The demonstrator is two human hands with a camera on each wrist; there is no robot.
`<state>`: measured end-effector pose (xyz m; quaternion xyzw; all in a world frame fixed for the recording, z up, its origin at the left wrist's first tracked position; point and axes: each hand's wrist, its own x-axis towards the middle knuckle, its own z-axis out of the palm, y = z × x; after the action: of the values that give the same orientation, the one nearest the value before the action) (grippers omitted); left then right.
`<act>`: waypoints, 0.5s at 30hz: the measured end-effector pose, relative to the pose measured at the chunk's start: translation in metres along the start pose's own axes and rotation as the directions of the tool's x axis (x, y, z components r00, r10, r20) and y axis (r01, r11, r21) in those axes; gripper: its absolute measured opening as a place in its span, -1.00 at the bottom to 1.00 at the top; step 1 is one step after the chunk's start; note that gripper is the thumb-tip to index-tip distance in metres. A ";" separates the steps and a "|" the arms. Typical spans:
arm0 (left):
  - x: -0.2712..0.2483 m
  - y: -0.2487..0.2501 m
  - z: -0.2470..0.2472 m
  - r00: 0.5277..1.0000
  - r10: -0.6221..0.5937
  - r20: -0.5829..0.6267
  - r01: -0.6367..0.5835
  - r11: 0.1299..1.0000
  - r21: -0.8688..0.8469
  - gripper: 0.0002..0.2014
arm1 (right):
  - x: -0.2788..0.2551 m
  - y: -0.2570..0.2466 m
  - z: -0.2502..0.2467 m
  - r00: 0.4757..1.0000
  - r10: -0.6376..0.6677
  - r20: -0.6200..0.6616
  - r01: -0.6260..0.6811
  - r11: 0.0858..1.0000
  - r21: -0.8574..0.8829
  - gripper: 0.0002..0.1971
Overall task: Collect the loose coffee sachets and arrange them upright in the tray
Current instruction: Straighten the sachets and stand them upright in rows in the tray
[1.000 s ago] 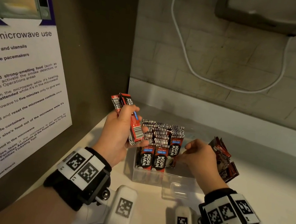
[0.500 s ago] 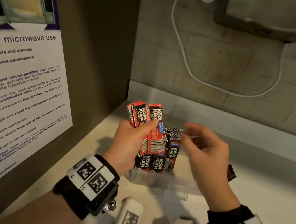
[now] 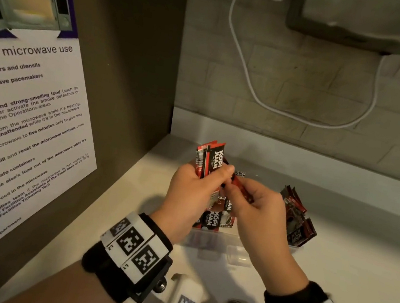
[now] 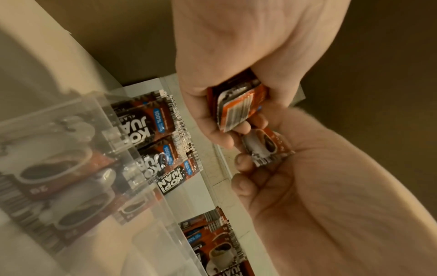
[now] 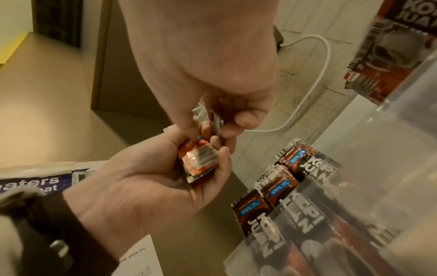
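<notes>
My left hand point(image 3: 204, 185) grips a small bundle of red-and-black Kopi Juan sachets point(image 3: 209, 160) upright above the clear tray point(image 3: 210, 239). My right hand point(image 3: 246, 195) pinches one sachet point(image 3: 239, 185) at the bundle's right side. The left wrist view shows the bundle point(image 4: 236, 106) in the left hand point(image 4: 212, 119) and the single sachet point(image 4: 267, 147) in the right hand's fingers point(image 4: 246, 160). In the right wrist view the right hand point(image 5: 222, 128) holds it edge-on above the bundle point(image 5: 198, 160). Rows of sachets point(image 3: 212, 220) stand upright in the tray.
More sachets point(image 3: 297, 215) lean untidily at the tray's right end. A brown panel with a microwave poster point(image 3: 22, 102) closes the left side. A tiled wall with a white cable point(image 3: 243, 63) is behind; an appliance point(image 3: 363, 20) hangs above right. The tray sits on a white counter point(image 3: 357, 261).
The right hand left the tray, rose to the bundle and now pinches one sachet from it. The left hand carried the bundle rightward over the tray.
</notes>
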<state>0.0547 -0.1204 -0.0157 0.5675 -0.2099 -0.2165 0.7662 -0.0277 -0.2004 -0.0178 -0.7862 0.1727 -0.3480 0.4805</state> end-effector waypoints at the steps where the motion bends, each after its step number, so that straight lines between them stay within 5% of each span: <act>1: 0.001 0.000 -0.001 0.999 0.017 -0.038 -0.016 1.000 0.004 -0.94 | 0.001 0.000 -0.002 0.998 0.055 -0.004 -0.054 0.993 0.101 -0.81; 5: 0.010 0.005 -0.009 0.992 0.033 -0.120 -0.041 0.997 -0.066 -0.86 | 0.006 -0.001 -0.011 0.970 0.233 0.065 -0.239 0.875 0.420 -0.80; 11: 0.014 0.013 -0.012 0.993 0.108 -0.056 -0.109 0.994 -0.006 -0.83 | 0.013 0.009 -0.020 0.973 0.164 0.165 -0.182 0.978 0.099 -0.72; 15: 0.017 0.010 -0.022 0.991 0.107 -0.078 -0.100 0.991 0.092 -0.87 | 0.023 0.024 -0.033 0.974 0.218 0.059 -0.218 0.976 -0.002 -0.71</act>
<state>0.0826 -0.1104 -0.0111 0.5976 -0.2163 -0.1433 0.7586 -0.0336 -0.2472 -0.0206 -0.7713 0.2430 -0.2704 0.5224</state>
